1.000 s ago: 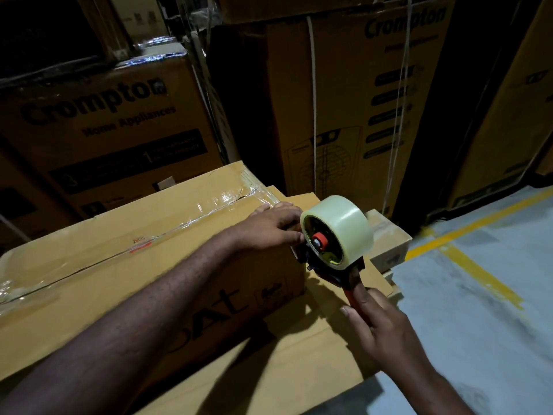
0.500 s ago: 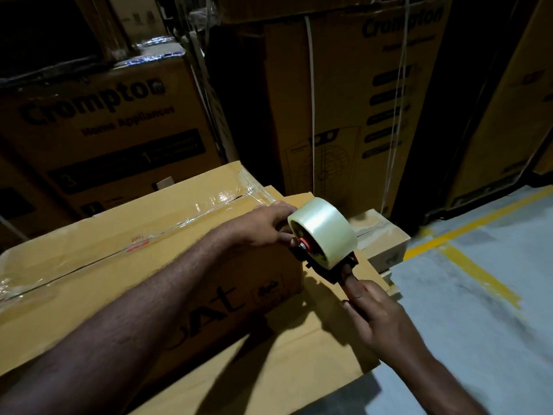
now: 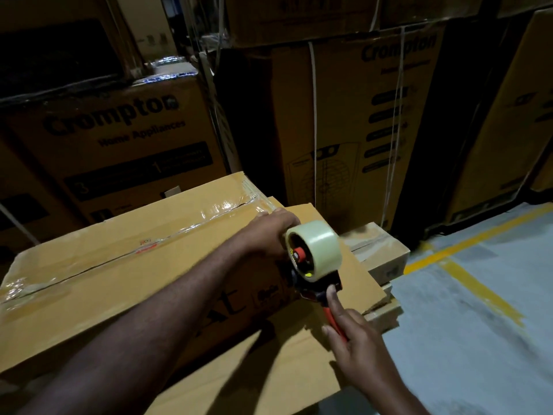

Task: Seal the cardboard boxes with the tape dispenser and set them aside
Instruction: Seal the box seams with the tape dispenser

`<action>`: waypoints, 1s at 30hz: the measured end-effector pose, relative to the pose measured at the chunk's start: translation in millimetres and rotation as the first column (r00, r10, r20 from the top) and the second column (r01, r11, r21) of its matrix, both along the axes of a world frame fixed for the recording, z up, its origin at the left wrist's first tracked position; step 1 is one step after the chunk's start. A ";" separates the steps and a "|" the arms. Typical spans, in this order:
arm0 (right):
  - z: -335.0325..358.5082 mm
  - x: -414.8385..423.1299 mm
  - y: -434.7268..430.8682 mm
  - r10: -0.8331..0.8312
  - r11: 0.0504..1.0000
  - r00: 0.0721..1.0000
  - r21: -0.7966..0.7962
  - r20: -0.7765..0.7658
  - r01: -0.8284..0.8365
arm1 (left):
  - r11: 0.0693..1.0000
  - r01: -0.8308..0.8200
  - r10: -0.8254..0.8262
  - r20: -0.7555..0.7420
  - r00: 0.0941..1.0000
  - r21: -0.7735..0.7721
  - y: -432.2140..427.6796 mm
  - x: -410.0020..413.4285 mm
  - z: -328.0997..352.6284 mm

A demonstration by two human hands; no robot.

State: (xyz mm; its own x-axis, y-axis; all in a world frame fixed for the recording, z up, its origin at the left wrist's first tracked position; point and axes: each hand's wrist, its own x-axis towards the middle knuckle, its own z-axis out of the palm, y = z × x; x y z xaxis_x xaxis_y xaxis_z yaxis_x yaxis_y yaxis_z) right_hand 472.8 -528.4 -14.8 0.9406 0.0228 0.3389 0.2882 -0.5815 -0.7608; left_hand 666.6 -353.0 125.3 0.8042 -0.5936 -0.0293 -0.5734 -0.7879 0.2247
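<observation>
Stacked brown cartons (image 3: 125,136) printed "Crompton" wall off the back of a dim storeroom. A grey floor (image 3: 478,339) with a yellow line (image 3: 466,277) lies to the right.

The cardboard box (image 3: 113,283) lies lengthwise on a flat cardboard sheet (image 3: 269,372), with a clear tape strip (image 3: 206,220) along its top seam. The tape dispenser (image 3: 314,256) is at the box's right end, its roll just below the top edge.

Half a second ago the roll sat a little higher. Now the orange handle, which the hand hid then, shows below it.

The right hand (image 3: 356,345) grips that handle. Its forefinger is stretched up along the dark frame and the other fingers are curled round the grip.

The left hand (image 3: 266,232) stays on the box's top right corner. Its fingers go over the edge behind the roll, so I cannot tell whether they press flat or hook.

A smaller box (image 3: 380,253) sits just beyond the dispenser.
</observation>
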 end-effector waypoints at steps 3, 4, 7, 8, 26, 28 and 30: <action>6.0 4.6 1.4 -0.015 1.000 0.999 0.008 -0.032 0.016 | 0.998 -0.021 0.019 -0.033 0.999 -0.062 6.8 -0.2 3.1; 10.2 6.2 -0.1 -0.015 1.000 0.999 0.019 -0.040 0.016 | 0.996 -0.049 0.043 -0.077 0.996 -0.076 9.0 1.1 6.2; 21.9 9.0 -11.5 0.005 0.982 0.984 0.189 -0.178 0.030 | 0.984 -0.080 0.038 -0.248 0.968 -0.159 14.0 -2.9 19.1; 24.0 9.4 -16.7 0.032 0.958 0.971 0.284 -0.239 0.038 | 0.969 -0.107 0.036 -0.303 0.952 -0.221 15.7 -4.8 22.0; 32.0 55.2 14.6 0.408 0.372 0.846 0.908 -0.344 0.190 | 0.995 0.050 -0.029 0.237 0.971 -0.083 95.3 -103.1 8.5; 29.1 70.2 33.2 0.450 0.281 0.818 0.926 -0.359 0.251 | 0.998 0.021 -0.004 0.240 0.971 -0.067 106.7 -116.9 9.1; 26.3 85.6 53.6 0.452 0.238 0.804 0.921 -0.387 0.310 | 0.998 0.010 0.008 0.251 0.968 -0.069 119.0 -126.3 9.1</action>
